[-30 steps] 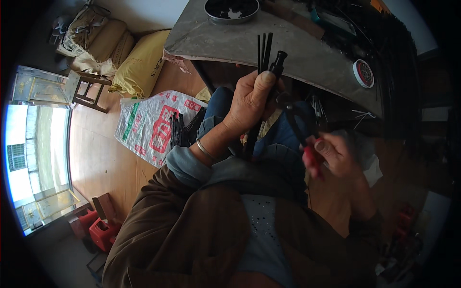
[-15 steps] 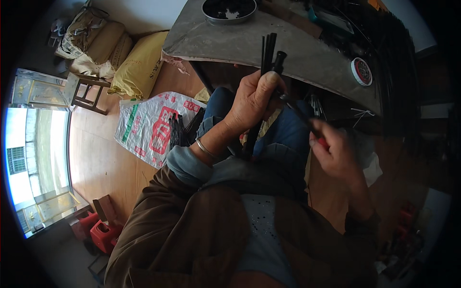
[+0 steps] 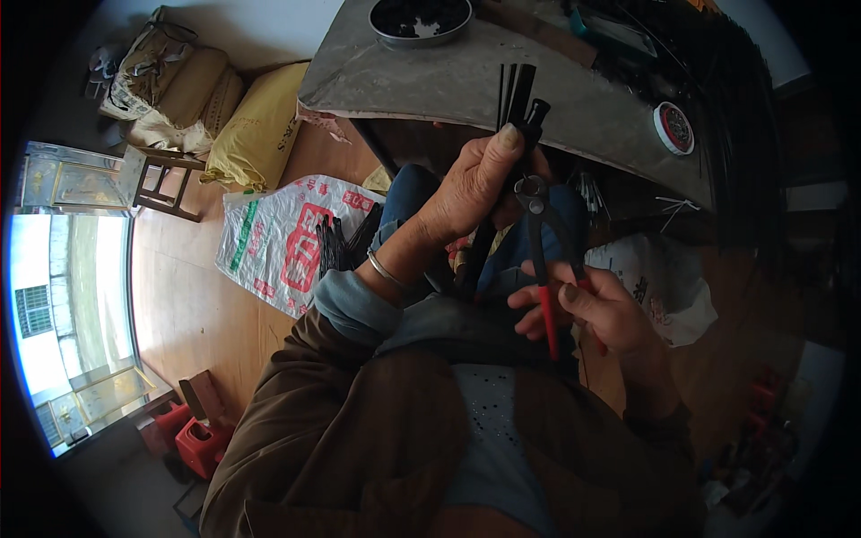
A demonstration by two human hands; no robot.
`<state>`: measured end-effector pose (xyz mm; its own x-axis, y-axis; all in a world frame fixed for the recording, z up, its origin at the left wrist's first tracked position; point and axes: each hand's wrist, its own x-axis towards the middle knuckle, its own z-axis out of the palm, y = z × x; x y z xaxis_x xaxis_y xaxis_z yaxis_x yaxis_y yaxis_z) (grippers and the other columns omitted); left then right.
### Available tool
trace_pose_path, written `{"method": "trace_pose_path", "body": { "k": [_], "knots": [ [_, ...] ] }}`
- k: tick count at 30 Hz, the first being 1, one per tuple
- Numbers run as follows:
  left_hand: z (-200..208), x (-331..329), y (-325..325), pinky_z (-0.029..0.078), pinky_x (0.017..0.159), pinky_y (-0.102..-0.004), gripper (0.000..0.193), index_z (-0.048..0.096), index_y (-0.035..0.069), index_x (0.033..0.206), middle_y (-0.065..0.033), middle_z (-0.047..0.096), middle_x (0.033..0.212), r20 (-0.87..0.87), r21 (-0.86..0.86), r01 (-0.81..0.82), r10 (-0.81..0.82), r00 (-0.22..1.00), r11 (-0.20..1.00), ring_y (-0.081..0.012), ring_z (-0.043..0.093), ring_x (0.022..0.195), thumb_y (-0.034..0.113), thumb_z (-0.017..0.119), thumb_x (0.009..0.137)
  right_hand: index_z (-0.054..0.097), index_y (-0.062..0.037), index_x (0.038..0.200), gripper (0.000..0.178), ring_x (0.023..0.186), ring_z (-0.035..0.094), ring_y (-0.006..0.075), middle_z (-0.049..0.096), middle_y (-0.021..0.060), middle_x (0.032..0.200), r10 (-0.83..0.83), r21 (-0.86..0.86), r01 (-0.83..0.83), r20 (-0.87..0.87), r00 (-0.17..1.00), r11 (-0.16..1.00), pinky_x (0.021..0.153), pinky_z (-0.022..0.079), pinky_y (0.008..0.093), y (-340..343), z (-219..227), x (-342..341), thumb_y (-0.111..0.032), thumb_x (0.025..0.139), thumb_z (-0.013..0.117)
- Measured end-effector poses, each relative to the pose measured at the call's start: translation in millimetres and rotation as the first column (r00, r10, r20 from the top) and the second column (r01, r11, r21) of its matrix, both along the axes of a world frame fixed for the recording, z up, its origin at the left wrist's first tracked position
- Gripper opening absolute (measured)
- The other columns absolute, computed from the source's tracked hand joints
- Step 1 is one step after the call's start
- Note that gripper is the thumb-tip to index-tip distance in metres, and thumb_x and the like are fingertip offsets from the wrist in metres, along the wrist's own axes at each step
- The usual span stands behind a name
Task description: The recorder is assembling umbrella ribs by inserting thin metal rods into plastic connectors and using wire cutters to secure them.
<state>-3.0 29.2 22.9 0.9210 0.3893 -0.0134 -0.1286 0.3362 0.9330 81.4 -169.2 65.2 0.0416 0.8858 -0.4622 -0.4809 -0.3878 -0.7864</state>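
Observation:
My left hand [image 3: 471, 184] is wrapped round a bundle of thin black rods [image 3: 524, 90], which stick up above the thumb. Beside them in the same grip rises a thicker black piece with a knobbed end [image 3: 538, 110]; a dark length continues below the fist. My right hand [image 3: 610, 309] holds a pair of pincers [image 3: 536, 235] by red handles, which stand spread apart. The rounded metal jaws are just below and right of my left fist, close to the dark pieces. Whether they touch anything I cannot tell.
Ahead stands a grey table [image 3: 359, 76] with a round metal tray [image 3: 417, 40] of dark bits and a small round tin [image 3: 673, 128]. On the floor at left lie a printed white sack [image 3: 269, 238] under black strips [image 3: 332, 247], a yellow sack [image 3: 256, 134] and a small stool [image 3: 170, 179].
The pincers have swung more upright and their handles have spread apart. My right hand has moved down and loosened its fingers. My left hand keeps its grip on the bundle.

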Motion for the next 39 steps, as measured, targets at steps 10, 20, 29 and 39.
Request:
{"method": "trace_pose_path", "body": {
  "k": [10,20,29,39],
  "knots": [
    [-4.9,4.4,0.6,0.032,0.038,-0.022,0.07,0.06,0.0,0.084,-0.0011,0.047,0.051,-0.011,0.008,0.043,-0.043,0.999,0.999,-0.0076,0.041,0.04,0.063,0.031,0.094,0.05,0.0028,0.116,0.035,0.055,0.052,0.0103,0.051,0.0039,0.071,0.073,-0.021,-0.073,-0.028,0.997,0.997,0.053,0.046,0.0255,-4.7,-13.3,10.2,-0.027,0.099,0.047],
    [-11.6,16.9,8.0,0.032,0.038,-0.0225,0.068,0.056,0.002,0.086,-0.002,0.047,0.054,0.012,-0.085,0.167,-0.166,0.986,0.982,-0.0082,0.041,0.04,0.066,0.034,0.091,0.054,-0.0021,0.097,0.025,0.051,0.048,0.0068,0.049,-0.0007,0.063,0.0,-0.038,0.005,0.124,0.992,0.999,0.047,0.041,0.0233,4.9,-30.8,5.5,-0.027,0.097,0.051],
    [-37.5,43.6,19.6,0.032,0.037,-0.0228,0.053,0.054,0.001,0.092,-0.0002,0.044,0.053,-0.116,-0.038,-0.253,0.247,0.962,0.967,-0.0082,0.04,0.04,0.05,0.034,0.099,0.062,-0.008,0.104,0.029,0.094,0.06,0.0295,0.062,0.0101,0.096,-0.106,0.267,0.307,0.885,-0.453,0.913,0.079,0.048,0.0397,19.7,-26.9,183.0,-0.004,0.076,0.066],
    [-41.1,45.8,25.6,0.031,0.036,-0.0238,0.058,0.053,0.001,0.091,-0.0011,0.042,0.052,-0.115,-0.08,-0.213,0.203,0.972,0.974,-0.0095,0.038,0.039,0.056,0.036,0.096,0.066,-0.0102,0.105,0.026,0.093,0.063,0.0314,0.067,0.012,0.097,0.265,-0.12,0.487,0.934,-0.239,0.865,0.078,0.048,0.0395,53.0,-15.3,260.8,-0.026,0.084,0.064]
  ]
}}
